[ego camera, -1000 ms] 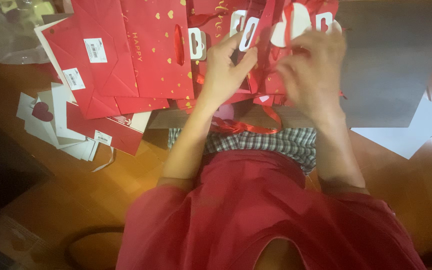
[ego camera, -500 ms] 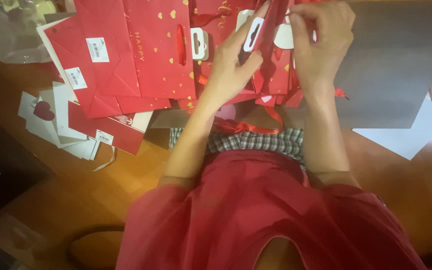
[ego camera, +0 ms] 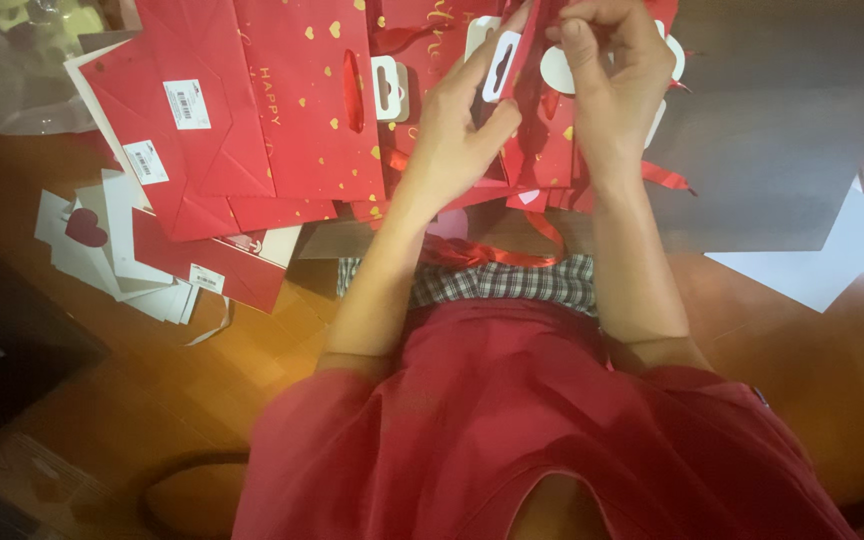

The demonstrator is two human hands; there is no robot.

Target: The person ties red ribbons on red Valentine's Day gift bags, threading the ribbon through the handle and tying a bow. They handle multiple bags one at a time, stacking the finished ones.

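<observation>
Pinching a red gift bag (ego camera: 537, 120) upright between my left hand (ego camera: 457, 130) and right hand (ego camera: 612, 75), both closed on its top edge, above the pile of flat red bags (ego camera: 252, 120).

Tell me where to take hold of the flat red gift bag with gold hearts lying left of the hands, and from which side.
Take the red gift bag by its near bottom edge, coming from the person's side. It lies flat and overlaps other bags, so only an exposed edge lets fingers slide under; that edge hangs clear over the pile. The left hand is closest, though both hands are now busy with a folded bag.
</observation>
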